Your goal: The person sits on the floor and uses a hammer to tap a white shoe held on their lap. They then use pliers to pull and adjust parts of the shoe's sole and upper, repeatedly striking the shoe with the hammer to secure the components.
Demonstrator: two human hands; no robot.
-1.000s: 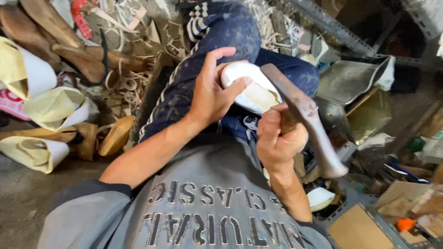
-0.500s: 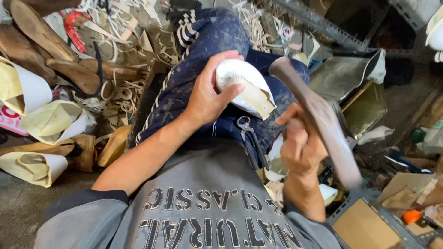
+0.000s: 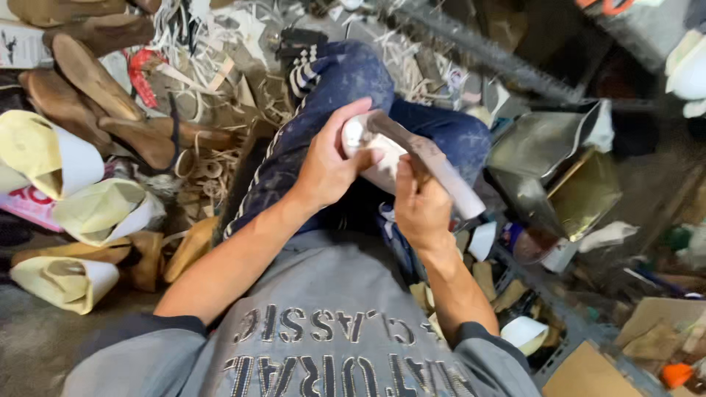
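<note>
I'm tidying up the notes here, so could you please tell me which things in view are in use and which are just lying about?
In use:
left hand holding white shoe piece
right hand holding hammer

Lying about:
wooden shoe lasts
rolled cream sheets
metal tin

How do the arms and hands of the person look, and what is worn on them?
Both hands, the left hand and the right hand, are bare, with no gloves; I see no rings or watch. The forearms are uncovered. Grey sleeves with darker cuffs are pushed up towards the elbows and belong to a grey top with pale lettering across the chest.
</note>
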